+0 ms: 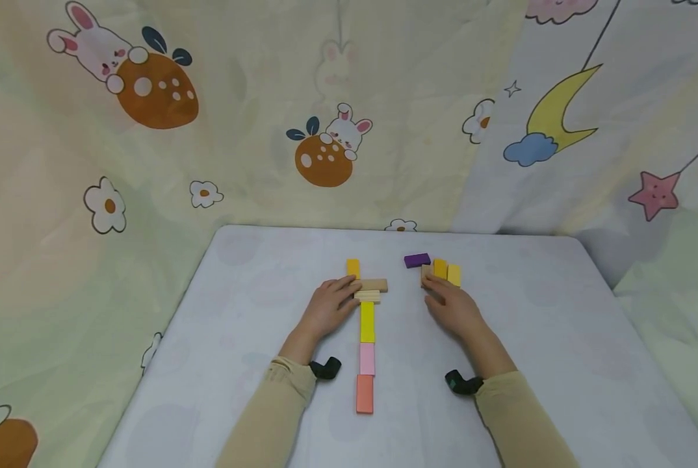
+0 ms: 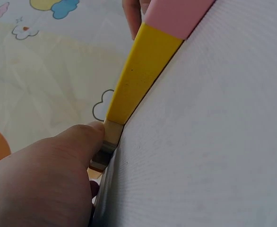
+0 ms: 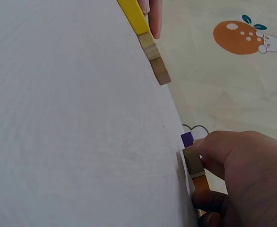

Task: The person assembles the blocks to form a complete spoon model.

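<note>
A straight row of blocks runs up the table: a coral block (image 1: pixel 364 394), a pink block (image 1: pixel 367 359) and a yellow block (image 1: pixel 367 322). Pale wooden blocks (image 1: pixel 368 296) and a tan wooden block (image 1: pixel 375 285) lie crosswise at its far end, with an orange-yellow block (image 1: pixel 353 267) beyond. My left hand (image 1: pixel 328 305) holds the left ends of these wooden blocks between thumb and forefinger. To the right, my right hand (image 1: pixel 455 310) pinches a wooden block (image 3: pixel 193 161). Beside that block are a purple block (image 1: pixel 417 260), an orange block (image 1: pixel 440 268) and a light yellow block (image 1: pixel 454 274).
A white cloth covers the table (image 1: pixel 220 390), whose far edge lies just past the blocks. Behind it hangs a patterned curtain (image 1: pixel 238 97) with cartoon rabbits, flowers and a moon. Dark straps with small devices (image 1: pixel 327 368) sit on both wrists.
</note>
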Demonstrator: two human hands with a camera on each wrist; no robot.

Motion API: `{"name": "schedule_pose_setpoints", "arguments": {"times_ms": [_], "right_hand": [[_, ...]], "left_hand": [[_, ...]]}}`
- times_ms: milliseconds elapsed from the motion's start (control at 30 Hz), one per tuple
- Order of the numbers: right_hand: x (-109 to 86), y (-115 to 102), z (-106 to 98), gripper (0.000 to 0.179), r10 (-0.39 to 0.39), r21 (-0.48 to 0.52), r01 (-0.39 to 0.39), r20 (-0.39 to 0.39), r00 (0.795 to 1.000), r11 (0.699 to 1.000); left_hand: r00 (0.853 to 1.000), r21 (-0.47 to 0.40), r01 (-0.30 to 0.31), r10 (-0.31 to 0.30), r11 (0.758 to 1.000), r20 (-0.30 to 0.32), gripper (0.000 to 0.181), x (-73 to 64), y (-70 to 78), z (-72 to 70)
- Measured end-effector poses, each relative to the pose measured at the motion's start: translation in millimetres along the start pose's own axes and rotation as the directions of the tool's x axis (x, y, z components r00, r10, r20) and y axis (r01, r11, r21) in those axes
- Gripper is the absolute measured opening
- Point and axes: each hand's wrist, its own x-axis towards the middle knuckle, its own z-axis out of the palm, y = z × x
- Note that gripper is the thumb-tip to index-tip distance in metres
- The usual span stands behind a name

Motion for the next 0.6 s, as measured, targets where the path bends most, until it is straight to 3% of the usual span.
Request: {"name": "schedule_pose_setpoints", "arguments": {"times_ms": [200,400,600], "right_hand": [[12.6,6.8,-9.5,0.058,-0.018,0.055,0.020,-0.027,0.999,0.998],[26.9,9.6,-12.7,0.064,0.010,0.009,-0.010,0.031,0.999,1.000],[31.4,10.8,-13.0,0.058,0.005,0.001,-0.005,0.017,1.000,1.000]], "left_hand": [[1.000,-0.007,-0.005,0.005,1.000,-0.001,0.048,1.0,0.7,-3.2],[1.000,0.003,0.007,-0.007,1.000,0.003,0.048,1.1,0.0,-1.4],[1.000,0.001,0.009,-0.009,1.000,0.000,0.047,0.9,-0.5,0.2]]}}
